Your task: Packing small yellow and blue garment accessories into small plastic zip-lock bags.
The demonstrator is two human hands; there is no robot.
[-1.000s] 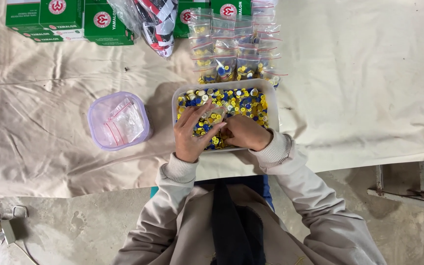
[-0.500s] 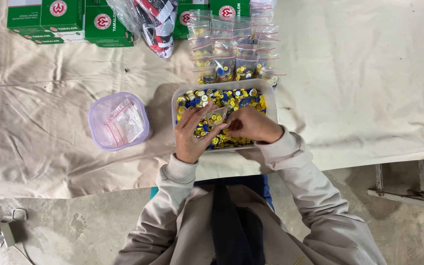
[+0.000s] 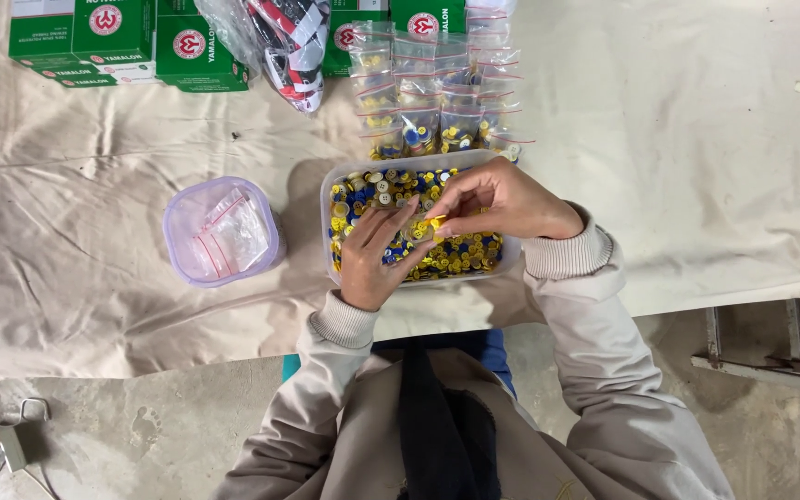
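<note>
- Button (image 3: 436, 222): yellow, pinched between the fingertips of the right hand (image 3: 502, 202), over the tub (image 3: 326, 208).
- Left hand (image 3: 374, 259): palm up and loosely cupped over the tub's near-left part; whether it holds a small bag I cannot tell.
- Tub: clear, rectangular, at the tabletop's (image 3: 696, 139) near edge, filled with yellow, blue and white buttons.
- Bags (image 3: 437, 88): small clear zip bags with red strips in rows just behind the tub, some holding buttons.
- Cup (image 3: 221, 231): lilac, left of the tub, holding empty zip bags.
- Boxes (image 3: 131, 42): green with round red-and-white labels, along the far edge.
</note>
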